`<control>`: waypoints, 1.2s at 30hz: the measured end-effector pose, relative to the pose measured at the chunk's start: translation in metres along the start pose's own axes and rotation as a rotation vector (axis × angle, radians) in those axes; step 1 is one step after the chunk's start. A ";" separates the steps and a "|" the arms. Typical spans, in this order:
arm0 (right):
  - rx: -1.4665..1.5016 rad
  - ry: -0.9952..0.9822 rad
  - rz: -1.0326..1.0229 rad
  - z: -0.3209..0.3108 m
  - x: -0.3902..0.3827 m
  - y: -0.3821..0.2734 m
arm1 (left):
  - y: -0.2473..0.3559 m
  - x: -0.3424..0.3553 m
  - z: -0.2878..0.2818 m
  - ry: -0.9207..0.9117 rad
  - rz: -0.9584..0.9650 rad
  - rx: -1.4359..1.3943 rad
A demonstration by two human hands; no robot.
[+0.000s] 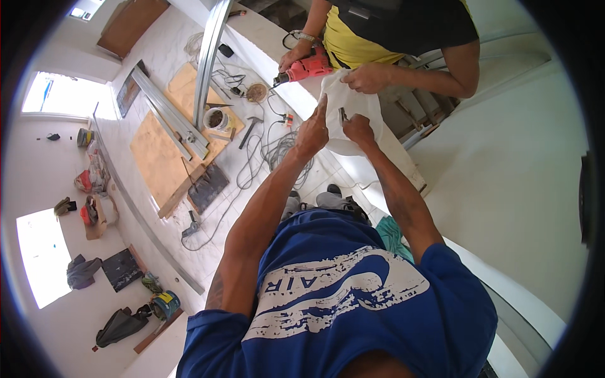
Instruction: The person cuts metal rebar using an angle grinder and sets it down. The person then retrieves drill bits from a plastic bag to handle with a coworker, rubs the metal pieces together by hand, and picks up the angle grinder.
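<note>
A white, thin-looking bag [358, 113] hangs in front of me. My left hand [313, 133] is closed at its left edge, index finger stretched upward along it. My right hand [359, 130] is closed around a small dark metal tool [342, 115] whose tip points up against the bag; its exact kind is too small to tell. Across from me, a co-worker in a black and yellow top pinches the bag's upper edge with one hand [367, 79]. The co-worker's other hand [293, 55] rests on a red power drill [307, 67] lying on the white ledge.
Cables [280, 154] lie coiled on the tiled floor beside a hammer [250, 131]. Metal profiles [167, 107] lie across a plywood sheet [154, 148] with a white bucket [217, 120]. A grey power tool [191, 225] sits nearby. Bags and a blue bucket [165, 303] line the left wall.
</note>
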State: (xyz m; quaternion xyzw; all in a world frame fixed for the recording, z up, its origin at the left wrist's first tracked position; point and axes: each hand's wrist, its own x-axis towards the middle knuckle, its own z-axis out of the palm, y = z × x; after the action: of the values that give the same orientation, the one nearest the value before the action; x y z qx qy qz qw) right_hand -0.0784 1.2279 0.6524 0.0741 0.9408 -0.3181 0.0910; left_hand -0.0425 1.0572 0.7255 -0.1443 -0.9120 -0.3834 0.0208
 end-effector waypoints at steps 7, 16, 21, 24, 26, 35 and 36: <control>-0.018 0.110 -0.143 -0.100 -0.061 -0.024 | 0.008 0.007 0.001 -0.025 -0.045 -0.048; 0.684 -0.006 0.218 -0.137 -0.085 -0.022 | 0.010 0.004 0.007 0.085 -0.029 -0.069; 1.073 -0.072 0.272 -0.144 -0.090 -0.018 | 0.010 0.003 0.016 0.270 -0.182 -0.083; 1.223 -0.175 0.316 -0.141 -0.086 -0.010 | -0.001 0.002 0.025 0.273 -0.192 -0.079; 1.279 -0.194 0.352 -0.141 -0.086 -0.007 | 0.000 0.000 0.028 0.272 -0.136 -0.112; 1.414 -0.345 0.504 -0.136 -0.081 0.006 | 0.004 -0.007 0.034 0.180 -0.103 -0.137; 1.403 -0.372 0.521 -0.134 -0.079 0.007 | 0.004 -0.009 0.034 0.162 -0.098 -0.122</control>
State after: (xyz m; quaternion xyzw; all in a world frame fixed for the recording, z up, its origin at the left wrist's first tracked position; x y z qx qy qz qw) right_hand -0.0168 1.3086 0.7702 0.2788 0.4403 -0.8157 0.2512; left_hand -0.0305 1.0815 0.7026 -0.0687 -0.8882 -0.4494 0.0669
